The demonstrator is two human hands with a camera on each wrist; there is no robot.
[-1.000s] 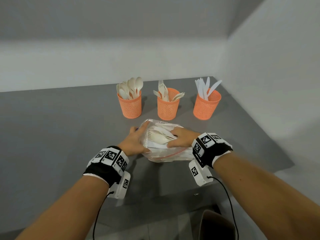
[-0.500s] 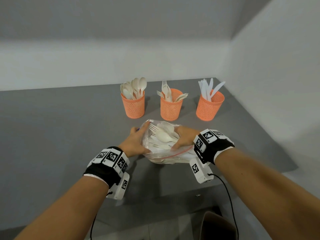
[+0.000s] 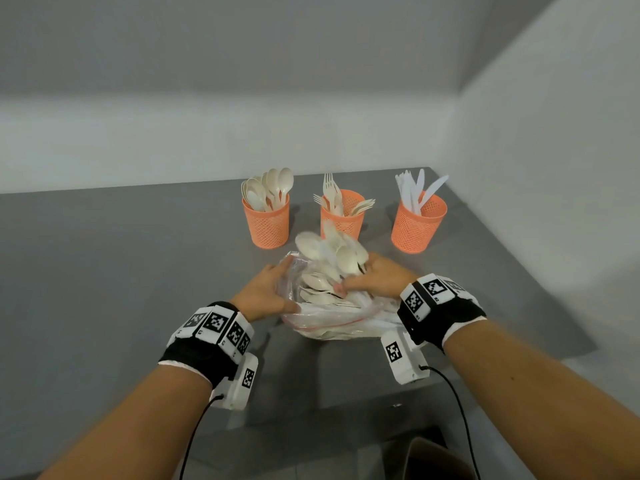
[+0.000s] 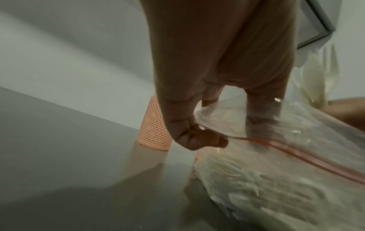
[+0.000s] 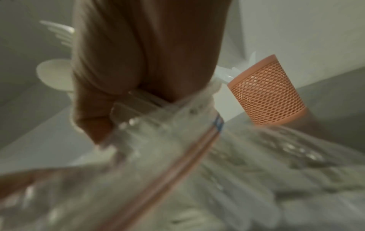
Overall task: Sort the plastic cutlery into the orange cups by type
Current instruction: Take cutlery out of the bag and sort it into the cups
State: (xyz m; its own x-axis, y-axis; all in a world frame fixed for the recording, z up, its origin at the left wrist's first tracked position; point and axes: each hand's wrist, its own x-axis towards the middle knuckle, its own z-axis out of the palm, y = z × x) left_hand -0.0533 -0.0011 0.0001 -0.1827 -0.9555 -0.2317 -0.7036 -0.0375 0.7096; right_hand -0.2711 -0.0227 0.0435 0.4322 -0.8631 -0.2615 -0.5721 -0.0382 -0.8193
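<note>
A clear zip bag (image 3: pixel 332 322) of pale plastic cutlery lies on the grey table in front of three orange mesh cups. The left cup (image 3: pixel 266 225) holds spoons, the middle cup (image 3: pixel 343 220) forks, the right cup (image 3: pixel 417 223) white knives. My left hand (image 3: pixel 266 292) pinches the bag's open edge (image 4: pixel 217 125) at its left side. My right hand (image 3: pixel 377 278) grips a blurred bundle of spoons and forks (image 3: pixel 332 251), raised above the bag's mouth. In the right wrist view my fingers (image 5: pixel 138 70) close round the handles.
The table (image 3: pixel 138 271) ends at walls behind and on the right, just past the knife cup. Its front edge runs below my wrists, with a dark bin (image 3: pixel 436 459) beneath it. Bare tabletop spreads to the left.
My right hand has closed on a bundle of cutlery inside the bag and drawn it up out of the mouth, toward the cups. The left hand has stayed on the bag's edge.
</note>
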